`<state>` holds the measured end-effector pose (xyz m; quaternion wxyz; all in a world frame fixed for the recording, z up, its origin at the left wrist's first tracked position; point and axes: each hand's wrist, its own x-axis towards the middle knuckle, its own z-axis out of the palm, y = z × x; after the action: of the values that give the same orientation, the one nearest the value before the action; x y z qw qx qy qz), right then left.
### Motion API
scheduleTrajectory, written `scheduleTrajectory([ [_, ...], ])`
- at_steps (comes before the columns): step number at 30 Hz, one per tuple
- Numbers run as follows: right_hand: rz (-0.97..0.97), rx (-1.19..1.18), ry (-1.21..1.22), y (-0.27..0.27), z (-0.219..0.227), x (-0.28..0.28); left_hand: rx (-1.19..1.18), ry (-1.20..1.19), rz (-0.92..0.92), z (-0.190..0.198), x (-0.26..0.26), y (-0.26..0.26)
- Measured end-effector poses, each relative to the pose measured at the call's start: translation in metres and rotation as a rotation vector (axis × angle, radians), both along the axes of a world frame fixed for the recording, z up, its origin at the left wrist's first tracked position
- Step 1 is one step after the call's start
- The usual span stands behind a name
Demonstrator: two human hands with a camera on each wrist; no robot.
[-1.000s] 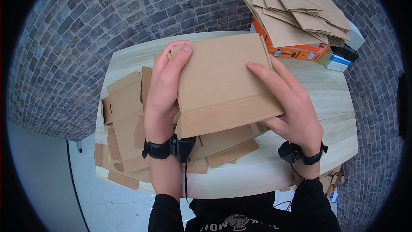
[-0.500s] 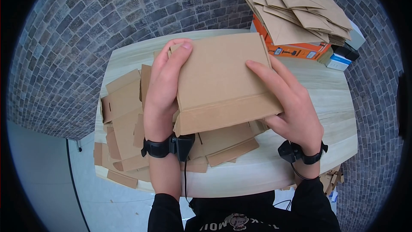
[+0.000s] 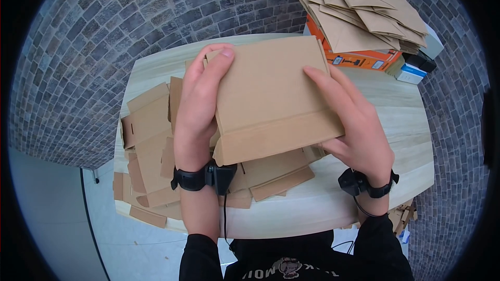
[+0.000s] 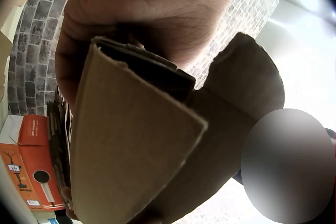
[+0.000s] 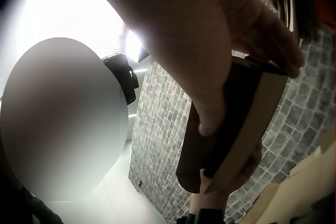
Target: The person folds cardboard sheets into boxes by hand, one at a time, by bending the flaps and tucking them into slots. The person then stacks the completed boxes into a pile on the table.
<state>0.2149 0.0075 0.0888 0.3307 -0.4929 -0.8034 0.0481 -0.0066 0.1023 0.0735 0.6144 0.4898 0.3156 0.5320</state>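
Left hand [image 3: 200, 93] around corner of box [image 3: 271, 88]

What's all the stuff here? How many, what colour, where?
Cardboard box: one, brown, held, centre
Flat cardboard: several, brown, lower left
Folded paper: several, brown, upper right
Orange box: one, orange, under paper
Small box: one, blue and white, right
Black box: one, black, right
Pale block: one, bluish, right
Table: one, pale, centre
Wall: one, grey, behind
Wrist cameras: two, black, wrists
Sleeves: two, black, bottom
Left hand: one, bare, box's left
Right hand: one, bare, box's right
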Motion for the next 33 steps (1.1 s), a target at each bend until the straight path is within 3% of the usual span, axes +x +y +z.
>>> scheduleTrajectory([
  [8, 0.034, 0.068, 0.038, 0.002, -0.001, 0.005, 0.017, -0.01, 0.021, 0.001, 0.0, -0.002],
  [14, 0.041, -0.068, 0.157, 0.003, 0.0, 0.014, 0.018, -0.026, 0.03, 0.007, 0.0, -0.005],
  [16, 0.124, -0.125, 0.298, 0.001, 0.005, 0.014, 0.031, -0.03, 0.024, 0.006, -0.002, -0.005],
  [19, 0.213, -0.114, 0.317, 0.004, 0.001, 0.019, 0.048, -0.035, 0.035, 0.006, -0.003, -0.005],
  [25, 0.253, -0.201, 0.492, 0.005, 0.001, 0.018, 0.087, -0.048, 0.07, 0.006, -0.002, -0.006],
  [28, 0.216, -0.033, 0.378, 0.01, -0.004, 0.017, 0.105, -0.025, 0.085, 0.008, -0.004, -0.006],
  [31, 0.144, -0.151, 0.281, 0.006, 0.003, 0.02, 0.113, -0.01, 0.088, 0.01, -0.003, -0.006],
  [33, 0.161, -0.097, 0.342, 0.008, -0.003, 0.017, 0.11, -0.003, 0.098, 0.01, -0.004, -0.007],
])
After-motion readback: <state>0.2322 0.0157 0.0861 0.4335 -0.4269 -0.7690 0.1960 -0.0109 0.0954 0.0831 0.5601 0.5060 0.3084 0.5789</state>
